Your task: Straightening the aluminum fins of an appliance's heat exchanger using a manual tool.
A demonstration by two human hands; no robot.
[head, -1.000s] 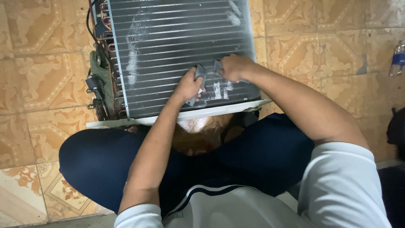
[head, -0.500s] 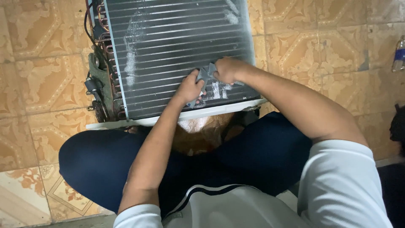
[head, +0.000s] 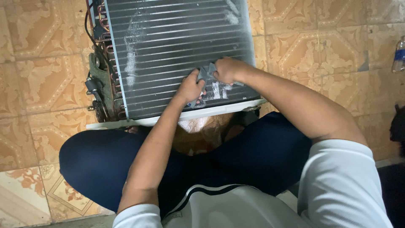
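A finned metal air-conditioner coil [head: 168, 46] lies flat on the tiled floor in front of my crossed legs. Both hands press a small grey cloth [head: 207, 72] against its lower right fins. My left hand [head: 190, 86] grips the cloth's lower end. My right hand [head: 228, 69] is closed on its upper end. White scuffed patches show on the fins beside the hands and at the upper left. Copper tube bends and wiring [head: 101, 80] run down the coil's left side.
A white plastic base edge [head: 168, 119] lies under the coil's near side, against my dark blue trousers [head: 97, 160]. Patterned orange floor tiles [head: 320, 46] surround the unit. A plastic bottle [head: 399, 55] stands at the far right edge.
Both hands with the cloth have shifted slightly left and up along the fins; the view has drifted a little.
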